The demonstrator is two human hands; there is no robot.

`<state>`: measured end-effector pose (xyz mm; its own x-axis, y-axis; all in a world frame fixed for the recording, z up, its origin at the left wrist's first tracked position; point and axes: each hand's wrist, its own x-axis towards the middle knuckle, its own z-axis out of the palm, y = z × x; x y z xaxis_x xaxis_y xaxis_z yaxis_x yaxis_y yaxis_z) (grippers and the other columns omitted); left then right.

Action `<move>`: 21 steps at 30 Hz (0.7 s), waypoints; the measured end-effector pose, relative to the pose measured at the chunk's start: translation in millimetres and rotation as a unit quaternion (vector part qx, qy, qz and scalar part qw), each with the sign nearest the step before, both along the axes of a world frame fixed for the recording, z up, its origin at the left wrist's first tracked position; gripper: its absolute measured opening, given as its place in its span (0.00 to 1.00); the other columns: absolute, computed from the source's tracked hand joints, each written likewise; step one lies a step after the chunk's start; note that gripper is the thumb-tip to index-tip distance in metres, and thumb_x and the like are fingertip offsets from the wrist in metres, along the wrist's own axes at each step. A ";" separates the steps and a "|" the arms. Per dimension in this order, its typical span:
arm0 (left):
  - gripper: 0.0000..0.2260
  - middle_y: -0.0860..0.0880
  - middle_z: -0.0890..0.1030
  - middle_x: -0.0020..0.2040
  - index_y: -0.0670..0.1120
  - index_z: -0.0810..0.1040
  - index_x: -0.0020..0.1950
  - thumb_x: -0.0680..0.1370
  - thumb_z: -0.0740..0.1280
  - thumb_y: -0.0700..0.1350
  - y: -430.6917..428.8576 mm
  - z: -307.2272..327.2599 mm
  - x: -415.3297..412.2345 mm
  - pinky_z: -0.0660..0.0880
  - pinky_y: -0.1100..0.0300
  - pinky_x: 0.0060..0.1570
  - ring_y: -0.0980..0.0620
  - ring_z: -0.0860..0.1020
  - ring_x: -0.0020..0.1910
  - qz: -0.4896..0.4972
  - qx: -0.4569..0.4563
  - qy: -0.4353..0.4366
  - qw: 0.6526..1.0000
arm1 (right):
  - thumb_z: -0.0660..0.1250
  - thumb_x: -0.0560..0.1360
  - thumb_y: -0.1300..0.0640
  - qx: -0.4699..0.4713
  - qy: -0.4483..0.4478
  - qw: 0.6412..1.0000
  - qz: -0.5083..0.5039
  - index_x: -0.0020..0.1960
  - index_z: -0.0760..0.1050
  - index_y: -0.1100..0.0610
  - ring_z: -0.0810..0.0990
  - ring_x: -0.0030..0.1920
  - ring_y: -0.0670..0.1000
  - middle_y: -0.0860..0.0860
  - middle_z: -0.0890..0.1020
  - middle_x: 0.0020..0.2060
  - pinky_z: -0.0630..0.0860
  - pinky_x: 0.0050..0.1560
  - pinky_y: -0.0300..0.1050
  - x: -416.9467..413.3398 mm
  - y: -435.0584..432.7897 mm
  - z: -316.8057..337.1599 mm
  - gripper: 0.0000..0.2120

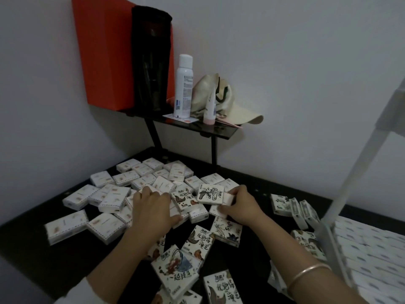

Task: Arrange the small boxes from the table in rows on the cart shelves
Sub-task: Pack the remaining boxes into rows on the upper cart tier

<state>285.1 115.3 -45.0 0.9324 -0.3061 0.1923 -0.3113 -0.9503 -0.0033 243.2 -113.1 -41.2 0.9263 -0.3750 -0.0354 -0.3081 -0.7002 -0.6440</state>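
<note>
In the head view, the left hand (151, 207) is curling its fingers over small boxes (114, 198) heaped on the surface (54, 270); the right hand (238, 205) is pinching an illustrated box (210, 194). On the way to the cart shelf (372, 249) at four o'clock, a loosely pinched box could be slipping free.

The small boxes (175, 268) are white with black ink drawings and some orange spots. The desk (72, 260) is black, the big box (103, 51) orange-red, the cap (241, 110) cream.
</note>
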 end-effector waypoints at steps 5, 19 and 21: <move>0.38 0.51 0.74 0.63 0.55 0.72 0.67 0.64 0.65 0.75 -4.6 4.7 -1.8 0.59 0.51 0.62 0.47 0.64 0.64 -0.005 -0.002 -0.013 1.000 | 0.74 0.71 0.55 -0.017 -0.080 0.996 -0.042 0.66 0.68 0.48 0.76 0.51 0.51 0.53 0.72 0.59 0.75 0.54 0.46 -26.5 -2.4 2.9 0.27; 0.29 0.56 0.78 0.55 0.68 0.71 0.60 0.70 0.76 0.39 -2.0 67.7 -87.3 0.80 0.59 0.46 0.57 0.79 0.48 -0.178 -0.463 0.141 0.857 | 0.70 0.71 0.58 0.098 -0.259 0.960 0.048 0.49 0.76 0.39 0.83 0.43 0.44 0.40 0.82 0.44 0.82 0.44 0.52 -148.3 32.6 92.6 0.14; 0.29 0.53 0.80 0.54 0.69 0.75 0.58 0.72 0.73 0.35 -2.1 88.7 -112.0 0.81 0.59 0.46 0.55 0.81 0.49 -0.210 -0.522 0.203 0.802 | 0.70 0.72 0.57 0.081 -0.278 0.955 0.070 0.47 0.78 0.39 0.83 0.41 0.43 0.38 0.82 0.43 0.82 0.43 0.51 -175.1 37.3 113.0 0.12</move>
